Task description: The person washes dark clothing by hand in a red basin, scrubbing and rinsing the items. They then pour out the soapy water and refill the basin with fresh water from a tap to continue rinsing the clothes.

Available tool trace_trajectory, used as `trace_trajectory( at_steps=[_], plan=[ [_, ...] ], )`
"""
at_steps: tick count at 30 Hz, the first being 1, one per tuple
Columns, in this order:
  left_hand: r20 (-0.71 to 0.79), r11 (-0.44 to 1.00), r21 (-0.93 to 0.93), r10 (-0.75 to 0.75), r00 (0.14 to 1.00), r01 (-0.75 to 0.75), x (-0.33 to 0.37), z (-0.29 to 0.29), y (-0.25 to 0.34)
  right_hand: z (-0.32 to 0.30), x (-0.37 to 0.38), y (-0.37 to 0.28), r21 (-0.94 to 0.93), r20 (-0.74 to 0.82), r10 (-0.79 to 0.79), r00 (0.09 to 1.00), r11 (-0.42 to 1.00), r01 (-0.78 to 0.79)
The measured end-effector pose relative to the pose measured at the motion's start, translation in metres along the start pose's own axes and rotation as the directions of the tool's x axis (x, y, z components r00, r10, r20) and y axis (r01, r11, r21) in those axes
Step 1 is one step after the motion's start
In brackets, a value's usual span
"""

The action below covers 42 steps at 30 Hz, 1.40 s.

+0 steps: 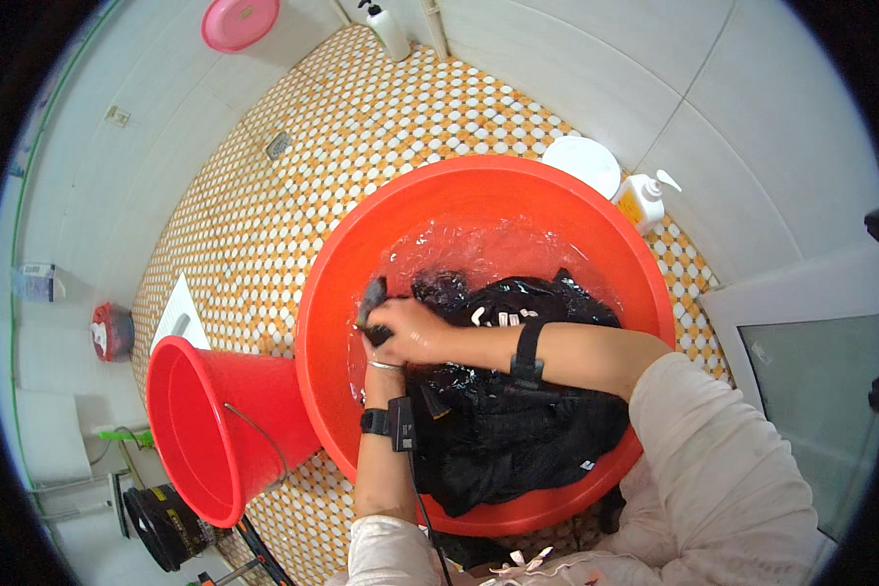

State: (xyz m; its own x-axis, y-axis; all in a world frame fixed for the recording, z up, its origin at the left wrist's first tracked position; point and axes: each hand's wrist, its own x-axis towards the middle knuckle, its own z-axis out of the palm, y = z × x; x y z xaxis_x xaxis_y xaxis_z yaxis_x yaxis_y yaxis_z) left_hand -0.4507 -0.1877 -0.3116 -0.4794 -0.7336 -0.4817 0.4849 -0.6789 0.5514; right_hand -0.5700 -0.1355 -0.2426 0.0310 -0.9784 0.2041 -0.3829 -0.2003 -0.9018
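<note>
A wide red tub (337,264) holds water and a heap of soaked black clothes (527,420). Over its left part my two hands are brought together. My right hand (412,330) lies across from the right, its fingers closed round a small dark grey-black piece of wet cloth (374,291). Beneath it is my left hand (379,354), mostly covered, closed on the same cloth. One end of this cloth pokes up beyond the fingers; its kind cannot be made out.
A red bucket (273,410) lies tipped against the tub's left side. White pump bottles (645,202) (389,34) and a white round lid (583,164) stand along the wall. A black bucket (166,523) is at the lower left. A floor drain (278,146) sits in the tiles.
</note>
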Motion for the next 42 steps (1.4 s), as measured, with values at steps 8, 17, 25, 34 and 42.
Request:
trace_trajectory(
  at_steps=[8,17,25,34,42],
  plan=[
    [0.14,0.978,-0.038,-0.196,0.971,0.203,-0.029,0.048,-0.011,-0.05,0.015,-0.026,-0.387,0.091,0.13,0.987,0.918,-0.085],
    [0.056,0.966,0.235,-0.122,0.991,0.105,-0.057,0.018,0.07,-0.153,-0.019,0.086,-0.442,-0.008,0.373,0.928,0.831,-0.338],
    [0.324,-0.473,0.875,0.412,0.852,-0.104,-0.024,0.009,0.01,-0.105,-0.057,0.108,-0.339,0.255,0.425,0.869,0.88,-0.331],
    [0.032,-0.248,0.969,0.169,0.985,0.011,-0.022,0.028,-0.001,-0.177,-0.035,0.048,0.293,-0.098,0.265,0.959,0.929,-0.227],
    [0.032,0.592,0.734,0.459,0.888,-0.333,-0.004,0.032,0.052,-0.183,-0.017,0.076,-0.258,-0.213,0.361,0.908,0.875,-0.409]
  ],
)
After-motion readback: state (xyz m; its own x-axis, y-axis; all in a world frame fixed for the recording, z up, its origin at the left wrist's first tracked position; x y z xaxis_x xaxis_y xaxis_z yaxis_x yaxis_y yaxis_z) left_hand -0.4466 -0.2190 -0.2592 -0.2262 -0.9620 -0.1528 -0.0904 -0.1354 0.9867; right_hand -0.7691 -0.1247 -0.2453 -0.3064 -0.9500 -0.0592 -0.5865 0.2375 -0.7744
